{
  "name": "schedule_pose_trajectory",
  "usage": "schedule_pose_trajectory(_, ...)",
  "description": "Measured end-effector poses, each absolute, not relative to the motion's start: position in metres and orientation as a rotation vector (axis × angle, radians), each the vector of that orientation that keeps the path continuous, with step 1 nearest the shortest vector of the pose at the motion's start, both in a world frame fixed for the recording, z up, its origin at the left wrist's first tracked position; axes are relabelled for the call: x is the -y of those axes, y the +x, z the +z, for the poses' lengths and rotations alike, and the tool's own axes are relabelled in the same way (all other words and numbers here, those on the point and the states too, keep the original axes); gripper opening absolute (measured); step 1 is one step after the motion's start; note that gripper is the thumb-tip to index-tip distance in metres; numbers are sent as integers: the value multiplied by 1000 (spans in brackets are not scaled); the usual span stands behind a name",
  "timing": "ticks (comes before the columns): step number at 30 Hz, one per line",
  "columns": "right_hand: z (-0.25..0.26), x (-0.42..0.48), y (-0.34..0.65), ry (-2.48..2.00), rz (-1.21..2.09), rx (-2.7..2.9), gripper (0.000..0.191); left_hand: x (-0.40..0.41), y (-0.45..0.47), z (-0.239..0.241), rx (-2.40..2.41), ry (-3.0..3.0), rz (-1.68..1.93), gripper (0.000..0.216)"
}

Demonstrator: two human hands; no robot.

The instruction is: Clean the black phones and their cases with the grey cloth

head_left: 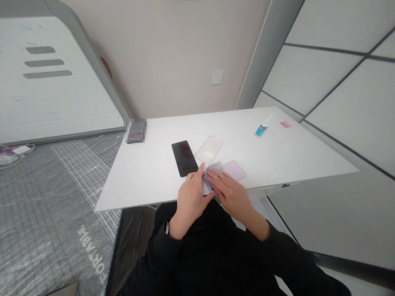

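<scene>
My right hand [233,196] presses a crumpled grey cloth [217,165] with its fingers, close to the table's front edge. Against it, my left hand [191,197] is closed on a small pale lilac piece [207,189], mostly covered by the fingers and cloth; it looks like part of a phone case. A flat, translucent lilac piece [235,169] lies just right of the cloth; whether the two are joined is hidden. Left of the hands rests a black phone [184,157], screen up. Beyond them is a clear phone case [210,149].
On the white table [154,164], a spray bottle with blue liquid [261,130] lies toward the back right, near a small pink packet [285,124]. A dark blurred object [136,130] sits at the back left corner. A wall with a socket [217,77] stands behind.
</scene>
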State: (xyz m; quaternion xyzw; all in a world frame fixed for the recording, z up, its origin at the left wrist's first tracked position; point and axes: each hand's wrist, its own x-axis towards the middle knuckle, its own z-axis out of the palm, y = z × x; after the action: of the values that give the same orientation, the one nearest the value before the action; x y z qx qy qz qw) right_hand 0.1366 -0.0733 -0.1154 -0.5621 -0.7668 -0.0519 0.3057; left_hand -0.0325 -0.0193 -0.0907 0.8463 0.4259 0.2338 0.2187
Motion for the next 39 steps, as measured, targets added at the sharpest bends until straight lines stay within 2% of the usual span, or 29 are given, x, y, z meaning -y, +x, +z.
schedule_pose_trajectory(5, -121, 102, 143, -1387, -162, 2025, 46, 19, -32, -91, -1155, 2357, 647, 94)
schedule_pose_trajectory(11, -123, 82, 188, -1734, -343, 1796, 39, 19, -32, -89, -1156, 2387, 652, 98)
schedule_pose_trajectory(14, -118, 68, 167, -1716, -263, 1877, 41, 19, -32, -89, -1166, 2385, 651, 97)
schedule_pose_trajectory(18, -114, 81, 131, -1474, -98, 2050, 45, 18, -33, -90, -1164, 2382, 635, 92)
schedule_pose_trajectory(21, -117, 97, 138, -1407, -70, 2076, 49, 18, -33, -89, -1140, 2391, 641, 94)
schedule_pose_trajectory(28, -123, 77, 189, -1735, -241, 1840, 45, 18, -32, -90, -1139, 2403, 668, 98)
schedule_pose_trajectory(35, -112, 88, 133, -1415, -69, 2129, 47, 18, -34, -91, -1129, 2415, 660, 95)
schedule_pose_trajectory(39, -115, 102, 157, -1392, -75, 2109, 47, 18, -33, -92, -1118, 2429, 665, 98)
